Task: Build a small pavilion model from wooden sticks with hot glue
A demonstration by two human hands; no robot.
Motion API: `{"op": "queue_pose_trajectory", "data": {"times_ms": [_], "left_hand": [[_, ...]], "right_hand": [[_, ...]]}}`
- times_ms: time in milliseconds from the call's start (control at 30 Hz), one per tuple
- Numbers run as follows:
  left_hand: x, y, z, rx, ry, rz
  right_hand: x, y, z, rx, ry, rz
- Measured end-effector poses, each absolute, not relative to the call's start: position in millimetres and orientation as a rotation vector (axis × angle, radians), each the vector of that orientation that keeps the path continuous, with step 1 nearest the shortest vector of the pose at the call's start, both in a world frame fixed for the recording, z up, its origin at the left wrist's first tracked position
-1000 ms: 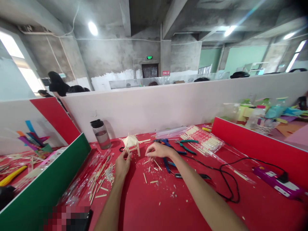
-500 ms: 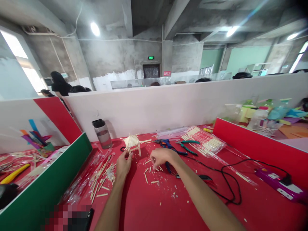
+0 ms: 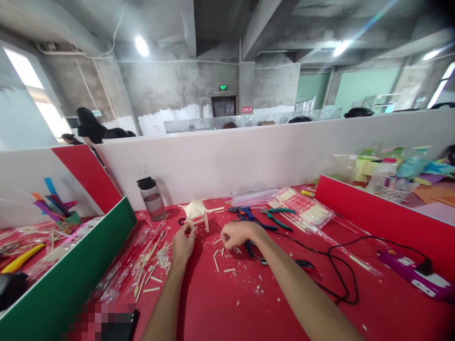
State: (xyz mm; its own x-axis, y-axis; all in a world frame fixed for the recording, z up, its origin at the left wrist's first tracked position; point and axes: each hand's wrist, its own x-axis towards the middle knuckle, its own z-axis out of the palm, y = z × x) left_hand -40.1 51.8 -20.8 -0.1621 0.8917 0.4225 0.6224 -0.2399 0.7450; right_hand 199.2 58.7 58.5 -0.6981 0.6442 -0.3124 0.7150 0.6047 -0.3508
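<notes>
A small pavilion model (image 3: 195, 210) made of pale wooden sticks stands upright on the red table, with a peaked roof on thin legs. My left hand (image 3: 183, 245) is at its near left leg, finger and thumb closed about the foot of it. To the right, my right hand (image 3: 239, 234) is curled low over loose cut stick pieces (image 3: 216, 263), fingertips pressed together and turned down. Whatever they pinch is hidden. Just beyond this hand lies a blue glue gun (image 3: 245, 213), and beside it are green-handled pliers (image 3: 279, 217).
A water bottle (image 3: 151, 199) stands by the white partition (image 3: 227, 163). Stick scraps (image 3: 151, 267) and plastic wrap lie left, near a green divider (image 3: 81, 260). Bundled sticks (image 3: 302, 208), a black cable (image 3: 343, 265) and a purple power strip (image 3: 414, 274) lie right. Other people show beyond the partition.
My right hand has curled a little tighter and shifted slightly left over the stick pieces. My left hand and the pavilion model stay in place.
</notes>
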Motion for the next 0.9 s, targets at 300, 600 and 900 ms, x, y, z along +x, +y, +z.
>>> {"op": "queue_pose_trajectory", "data": {"times_ms": [300,600,900], "left_hand": [[-36,49,-20,1.825,1.723,1.336],[-23,42,-12,1.911,1.761,1.256],[-18,37,-9,2.010,1.731,1.210]], "right_hand": [[223,76,49,1.197,2.961,-1.380],[223,89,34,1.633,3.050,-2.049],[199,93,18,2.017,2.936,-2.443]]}}
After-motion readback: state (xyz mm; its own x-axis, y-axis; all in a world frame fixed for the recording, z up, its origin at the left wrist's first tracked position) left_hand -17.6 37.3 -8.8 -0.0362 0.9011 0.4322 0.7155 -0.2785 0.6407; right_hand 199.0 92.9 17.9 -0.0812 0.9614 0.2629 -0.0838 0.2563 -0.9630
